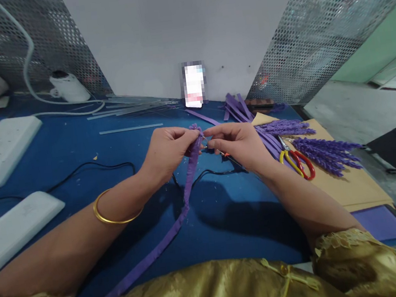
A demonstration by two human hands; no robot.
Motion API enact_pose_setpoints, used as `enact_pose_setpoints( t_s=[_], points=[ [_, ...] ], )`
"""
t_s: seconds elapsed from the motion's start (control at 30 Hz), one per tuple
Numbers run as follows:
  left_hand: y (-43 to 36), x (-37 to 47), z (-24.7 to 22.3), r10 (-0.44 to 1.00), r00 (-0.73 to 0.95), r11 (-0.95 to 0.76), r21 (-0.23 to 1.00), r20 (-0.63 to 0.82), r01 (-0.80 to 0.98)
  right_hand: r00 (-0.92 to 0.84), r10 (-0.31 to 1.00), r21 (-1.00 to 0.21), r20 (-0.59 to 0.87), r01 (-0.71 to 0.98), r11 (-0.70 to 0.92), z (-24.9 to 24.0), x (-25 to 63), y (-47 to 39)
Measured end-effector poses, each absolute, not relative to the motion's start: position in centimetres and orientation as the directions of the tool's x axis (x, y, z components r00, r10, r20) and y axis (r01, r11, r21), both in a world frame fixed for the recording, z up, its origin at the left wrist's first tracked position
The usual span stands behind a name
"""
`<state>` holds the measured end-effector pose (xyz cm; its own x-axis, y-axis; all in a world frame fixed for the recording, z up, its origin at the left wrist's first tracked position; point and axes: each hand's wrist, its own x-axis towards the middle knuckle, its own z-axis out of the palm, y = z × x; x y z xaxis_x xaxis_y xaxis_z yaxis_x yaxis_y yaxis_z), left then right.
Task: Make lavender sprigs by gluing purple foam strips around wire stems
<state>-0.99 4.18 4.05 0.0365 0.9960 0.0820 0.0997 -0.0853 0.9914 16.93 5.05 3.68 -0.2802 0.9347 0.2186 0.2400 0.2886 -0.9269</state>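
Note:
A long purple strip (pixel 172 235) of crepe-like material runs from my lap up over the table's front edge. Its top end, gathered into a small ruffled tuft (pixel 195 128), is pinched between the thumb and fingers of my left hand (pixel 169 148). From the other side, the index fingertip of my right hand (pixel 242 144) meets the tuft, with the thumb just below and the other fingers curled. Something thin lies at these fingertips, too small to make out. Under the right hand, a dark object with a bit of orange (pixel 225 154) is mostly hidden.
Yellow-and-red-handled scissors (pixel 296 161) and purple lavender-like sprigs (pixel 327 150) lie right on brown paper (pixel 363 187). Purple strips (pixel 238 108) and a lit phone (pixel 194 84) are behind. White power strips (pixel 5 151), thin clear sticks (pixel 132 103) and a black cord (pixel 88 164) lie left.

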Motion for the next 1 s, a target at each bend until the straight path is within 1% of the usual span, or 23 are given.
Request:
enact_pose_setpoints(
  t_s=[0.07,0.17,0.4,0.6,0.77,0.87,1.0],
  points=[
    [4.05,-1.04,4.34,0.993,0.039,-0.118,0.981,0.113,0.154,-0.253,0.953,-0.963,0.167,0.168,0.213,3.77,16.82,5.19],
    [3.93,-1.15,4.65,0.989,0.051,-0.143,0.970,0.136,0.197,-0.243,0.962,-0.983,0.127,0.099,0.154,3.76,16.59,5.24],
    [3.90,-1.31,4.89,0.985,0.106,-0.153,0.966,0.133,0.209,-0.245,0.966,-0.995,0.085,0.036,0.097,3.57,16.43,5.15],
    [3.91,-1.31,4.86,0.984,0.122,-0.151,0.972,0.130,0.178,-0.284,0.958,-0.998,0.047,-0.060,0.031,3.32,16.80,5.42],
    [4.04,-1.29,4.70,0.982,0.149,-0.136,0.980,0.114,0.146,-0.309,0.949,-0.990,0.055,-0.140,0.012,3.16,16.60,5.48],
    [4.21,-1.33,4.59,0.987,0.142,-0.098,0.987,0.080,0.126,-0.272,0.961,-0.989,0.040,-0.145,0.000,3.15,16.44,5.39],
    [4.50,-1.51,4.40,0.988,0.149,-0.055,0.997,0.046,0.057,-0.260,0.965,-0.994,0.032,-0.112,0.003,3.20,16.45,5.32]
  ],
)
